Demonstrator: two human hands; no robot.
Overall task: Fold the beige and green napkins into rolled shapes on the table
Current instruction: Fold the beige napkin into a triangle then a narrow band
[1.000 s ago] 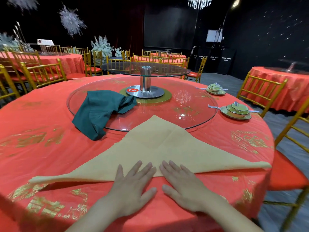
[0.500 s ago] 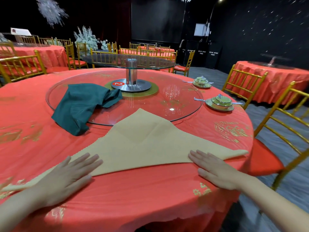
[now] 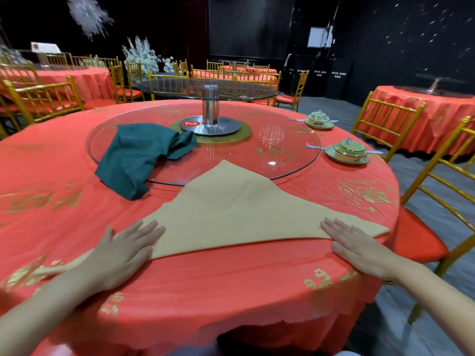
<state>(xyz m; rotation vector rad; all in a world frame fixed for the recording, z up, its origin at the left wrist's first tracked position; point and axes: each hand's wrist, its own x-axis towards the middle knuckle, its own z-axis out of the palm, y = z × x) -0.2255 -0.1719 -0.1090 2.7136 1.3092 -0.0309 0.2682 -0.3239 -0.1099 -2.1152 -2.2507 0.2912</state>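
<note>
**Head view.** We mark two containers at the right of the tabletop (image 3: 205, 286), both just outside the rim of the glass turntable (image 3: 288, 163). The nearer lidded bowl (image 3: 347, 150) sits on a saucer (image 3: 330, 154). The farther lidded bowl (image 3: 319, 118) is set the same way. Both lids are on, so we cannot tell what either bowl holds. The utensils beside them are too small to identify.

The beige napkin (image 3: 231, 214) lies flat as a wide triangle. Its long folded edge is toward us and its apex rests on the turntable's near rim. The left hand (image 3: 120, 253) lies palm down on the napkin's left part, fingers straight and slightly spread, gripping nothing. The right hand (image 3: 359, 250) lies flat in the same way, fingers straight and close together. It lies across the folded edge just inside the right corner and grips nothing.

The green napkin (image 3: 138, 155) is crumpled. It lies partly on the turntable and partly draped over the rim onto the red cloth, apart from the beige one.

The left hand covers part of the beige napkin, and the left tip beyond it is blurred. The right tip shows past the right hand. The frame cuts off the tabletop's near edge. A steel post (image 3: 210, 106) carries an upper glass tier (image 3: 205, 87). The room behind is dark and indistinct.
</note>
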